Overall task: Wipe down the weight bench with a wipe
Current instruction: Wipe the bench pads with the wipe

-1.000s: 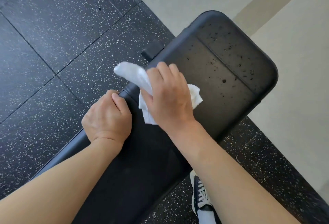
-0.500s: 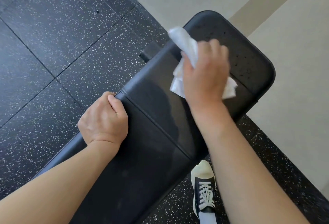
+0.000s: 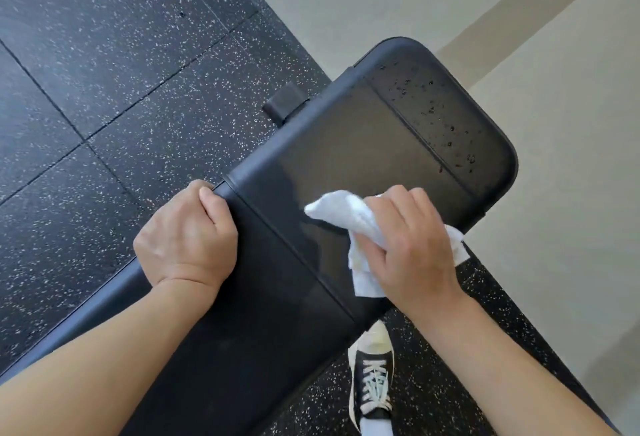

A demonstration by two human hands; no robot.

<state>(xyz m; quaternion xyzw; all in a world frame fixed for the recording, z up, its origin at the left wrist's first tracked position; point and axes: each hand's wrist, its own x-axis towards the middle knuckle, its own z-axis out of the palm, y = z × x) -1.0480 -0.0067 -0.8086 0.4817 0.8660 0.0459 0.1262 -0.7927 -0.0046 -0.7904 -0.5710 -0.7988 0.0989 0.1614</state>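
Back from the weight bench (image 3: 346,144) far end, my right hand (image 3: 412,245) fingers clamp the wipe (image 3: 349,213); left hand (image 3: 187,238) grips its edge; I'd press flat toward the droplets (image 3: 433,106).

right hand (image 3: 412,245) pulled wipe (image 3: 349,217) nearer

Bench pad (image 3: 363,144) open across centre of frame, from seam to far end. Droplets (image 3: 433,109) scattered at upper right end, otherwise unblocked. Left hand (image 3: 187,238) clamped on left edge at mid-frame; right hand (image 3: 412,245) with wipe (image 3: 349,217) on right edge. Bracket (image 3: 284,103) protruding beside upper left edge. Shoe (image 3: 372,376) below, lower right.
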